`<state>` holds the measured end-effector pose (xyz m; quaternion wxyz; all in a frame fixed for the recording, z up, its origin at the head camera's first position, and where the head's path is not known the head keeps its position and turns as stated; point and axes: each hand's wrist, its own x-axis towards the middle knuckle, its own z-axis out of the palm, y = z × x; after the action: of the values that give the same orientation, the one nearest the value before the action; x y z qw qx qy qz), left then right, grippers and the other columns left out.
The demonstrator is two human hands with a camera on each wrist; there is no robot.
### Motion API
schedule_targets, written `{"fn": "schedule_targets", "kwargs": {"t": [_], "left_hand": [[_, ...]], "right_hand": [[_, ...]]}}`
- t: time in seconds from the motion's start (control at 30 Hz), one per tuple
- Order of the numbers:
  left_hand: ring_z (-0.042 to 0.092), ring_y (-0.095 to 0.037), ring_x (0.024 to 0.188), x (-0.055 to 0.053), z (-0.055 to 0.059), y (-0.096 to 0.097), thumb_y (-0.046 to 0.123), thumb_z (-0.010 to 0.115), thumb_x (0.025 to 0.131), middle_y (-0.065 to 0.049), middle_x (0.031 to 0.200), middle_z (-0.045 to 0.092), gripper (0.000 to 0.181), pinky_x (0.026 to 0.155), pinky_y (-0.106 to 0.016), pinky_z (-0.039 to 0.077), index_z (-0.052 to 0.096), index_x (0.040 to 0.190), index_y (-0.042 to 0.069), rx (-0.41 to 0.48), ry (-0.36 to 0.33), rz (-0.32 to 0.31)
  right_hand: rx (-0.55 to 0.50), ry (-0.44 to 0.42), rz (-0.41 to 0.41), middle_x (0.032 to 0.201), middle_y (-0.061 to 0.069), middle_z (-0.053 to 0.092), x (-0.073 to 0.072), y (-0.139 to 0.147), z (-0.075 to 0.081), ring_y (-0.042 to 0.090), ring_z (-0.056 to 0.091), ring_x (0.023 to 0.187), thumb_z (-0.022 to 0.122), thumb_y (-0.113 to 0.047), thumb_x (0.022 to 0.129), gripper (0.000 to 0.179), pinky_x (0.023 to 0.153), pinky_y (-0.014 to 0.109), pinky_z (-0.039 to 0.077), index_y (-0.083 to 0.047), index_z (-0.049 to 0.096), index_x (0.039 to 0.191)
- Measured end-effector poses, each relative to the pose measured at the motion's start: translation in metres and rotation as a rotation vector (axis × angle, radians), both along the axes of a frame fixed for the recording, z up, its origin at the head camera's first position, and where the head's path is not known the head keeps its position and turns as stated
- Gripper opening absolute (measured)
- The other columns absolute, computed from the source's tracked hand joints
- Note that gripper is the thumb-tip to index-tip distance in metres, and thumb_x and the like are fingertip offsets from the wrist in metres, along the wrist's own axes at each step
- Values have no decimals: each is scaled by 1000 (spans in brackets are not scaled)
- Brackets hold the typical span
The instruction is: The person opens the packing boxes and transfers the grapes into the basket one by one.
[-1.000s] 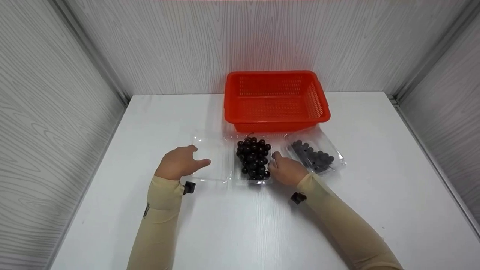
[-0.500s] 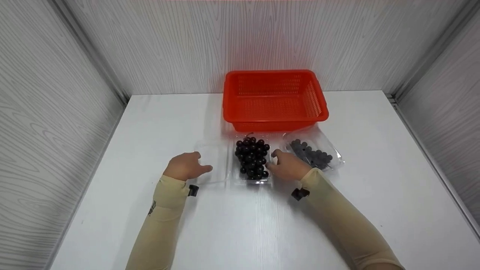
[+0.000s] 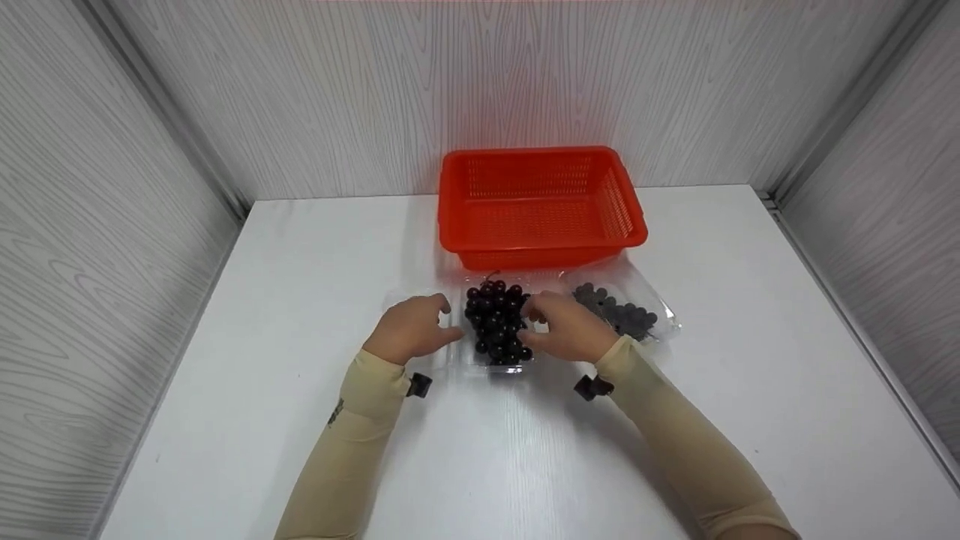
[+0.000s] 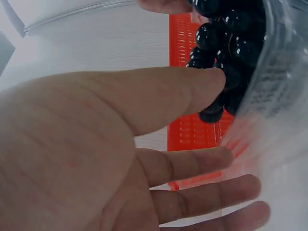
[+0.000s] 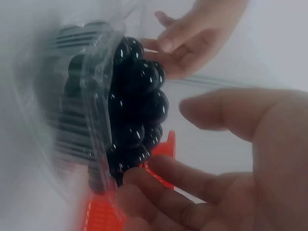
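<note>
A bunch of dark grapes (image 3: 492,322) lies in a clear plastic punnet (image 3: 501,369), whose transparent lid is folded out to the left. My left hand (image 3: 411,328) hovers over that lid, thumb and fingers spread towards the bunch; in the left wrist view the thumb (image 4: 192,89) overlaps the grapes (image 4: 236,43). On the other side, my right hand (image 3: 566,326) has its fingertips right at the bunch's right edge. Its thumb (image 5: 211,110) stands apart from the grapes (image 5: 139,106) in the right wrist view, while the fingers reach beside the punnet's rim.
Behind the punnet stands a red plastic basket (image 3: 540,259) with perforated walls. A second clear punnet (image 3: 664,311) with dark grapes (image 3: 630,315) lies at an angle to the right, partly behind my right hand. Pale wood-grained panels (image 3: 360,97) enclose the white table (image 3: 480,465).
My left hand has moved right, from the outer side of the lid to the grapes' left side. My right hand has shifted slightly left over the bunch's edge. The grapes stay in place.
</note>
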<state>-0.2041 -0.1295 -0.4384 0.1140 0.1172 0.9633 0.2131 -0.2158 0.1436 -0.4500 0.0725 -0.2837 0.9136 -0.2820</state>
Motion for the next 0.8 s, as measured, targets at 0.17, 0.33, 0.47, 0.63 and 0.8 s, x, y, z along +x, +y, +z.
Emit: {"fn": "schedule_targets", "kwargs": {"t": [0.17,0.33,0.47,0.63,0.8], "left_hand": [[67,-37,113,-4,-6,7,40,72,93,-21,128,68,66,100,-51,53,53,142,0,9,-23,23],[69,-37,107,-5,-10,9,34,75,92,-23,123,70,69,97,-51,55,48,145,-1,-8,-22,33],[69,-37,108,-4,-11,11,30,77,92,-23,125,69,68,98,-51,54,48,146,0,-14,-17,24],[68,-36,109,-2,-11,13,30,78,91,-20,128,68,64,99,-50,54,52,143,2,-11,-30,22],[69,-34,106,0,-11,14,30,77,92,-20,126,69,65,96,-50,55,50,144,2,-3,-45,13]], "right_hand": [[100,30,25,119,13,67,2,-16,3,32,64,111,76,-29,93,43,100,46,52,-2,65,125],[212,3,27,122,11,65,4,-27,4,28,66,103,77,-33,91,50,98,46,55,-5,62,130],[249,-18,16,124,12,65,5,-29,1,31,68,104,77,-36,91,53,95,48,56,-6,61,132],[258,-54,14,126,10,71,4,-26,-2,32,68,113,76,-38,93,53,99,50,53,-11,63,136],[236,-26,39,120,9,73,2,-23,-3,29,69,108,78,-33,91,47,97,48,54,-12,65,131]]}}
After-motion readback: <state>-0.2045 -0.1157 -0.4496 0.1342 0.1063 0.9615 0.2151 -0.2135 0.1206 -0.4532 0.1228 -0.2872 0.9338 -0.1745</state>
